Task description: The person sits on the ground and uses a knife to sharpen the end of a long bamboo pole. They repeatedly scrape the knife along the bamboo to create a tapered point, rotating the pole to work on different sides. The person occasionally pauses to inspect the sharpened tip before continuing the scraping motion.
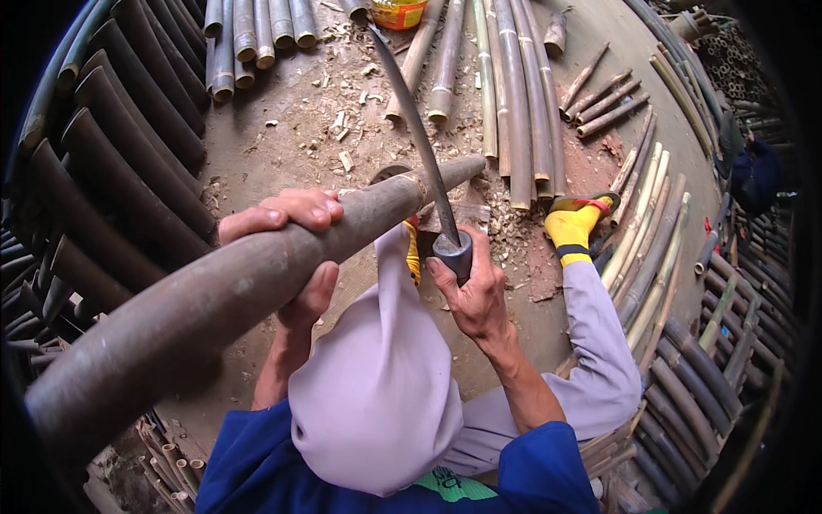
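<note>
A thick dark bamboo pole (197,300) runs slantwise across me, its broad end close at the lower left and its thin end farther off to the right. My left hand (306,300) is wrapped around it, thumb below and fingers over the top. In my right hand (481,300) is the dark round handle of a long-bladed machete (418,133). Its narrow blade points up and away, crossing the pole near a pale ring at a node. Whether the edge bites into the bamboo I cannot tell. Beneath the thin end, a wooden block (462,214) partly shows.
Dark bamboo poles (128,154) are stacked at the left; more poles (514,94) lie ahead and at the right. Wood chips (342,128) litter the ground. My foot in a yellow sock (569,230) rests at the right. A yellow-and-red container (398,13) stands at the far edge.
</note>
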A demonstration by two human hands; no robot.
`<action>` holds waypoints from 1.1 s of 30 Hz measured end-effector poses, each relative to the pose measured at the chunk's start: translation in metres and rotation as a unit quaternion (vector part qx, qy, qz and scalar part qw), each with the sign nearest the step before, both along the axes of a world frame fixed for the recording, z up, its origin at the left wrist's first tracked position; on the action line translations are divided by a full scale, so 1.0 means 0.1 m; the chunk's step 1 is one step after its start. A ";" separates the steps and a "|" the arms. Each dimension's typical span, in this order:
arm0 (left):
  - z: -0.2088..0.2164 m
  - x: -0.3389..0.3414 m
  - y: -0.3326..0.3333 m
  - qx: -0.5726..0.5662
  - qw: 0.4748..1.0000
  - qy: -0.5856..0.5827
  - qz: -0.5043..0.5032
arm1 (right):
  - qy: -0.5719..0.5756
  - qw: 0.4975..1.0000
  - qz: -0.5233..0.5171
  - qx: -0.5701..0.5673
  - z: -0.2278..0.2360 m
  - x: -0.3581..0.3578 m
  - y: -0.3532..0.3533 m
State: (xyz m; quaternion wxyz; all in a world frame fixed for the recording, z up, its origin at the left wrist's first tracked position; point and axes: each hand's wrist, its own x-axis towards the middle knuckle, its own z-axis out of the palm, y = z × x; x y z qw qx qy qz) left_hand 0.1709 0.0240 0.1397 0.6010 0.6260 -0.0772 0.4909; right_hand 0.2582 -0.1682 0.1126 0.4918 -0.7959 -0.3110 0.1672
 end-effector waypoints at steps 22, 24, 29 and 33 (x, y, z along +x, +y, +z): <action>0.04 0.07 -0.29 0.040 0.999 -0.021 -0.018 | -0.092 0.990 0.009 -0.106 0.00 0.10 -0.04; 0.14 0.12 -0.31 0.048 0.998 -0.028 -0.034 | -0.002 0.997 -0.009 -0.081 0.07 0.15 -0.13; -0.02 0.01 -0.25 0.041 0.998 -0.029 -0.027 | 0.045 0.999 -0.010 0.013 0.37 -0.02 -0.07; 0.10 -0.01 -0.28 0.048 0.999 -0.004 -0.016 | -0.086 0.995 -0.012 0.049 0.18 0.01 -0.06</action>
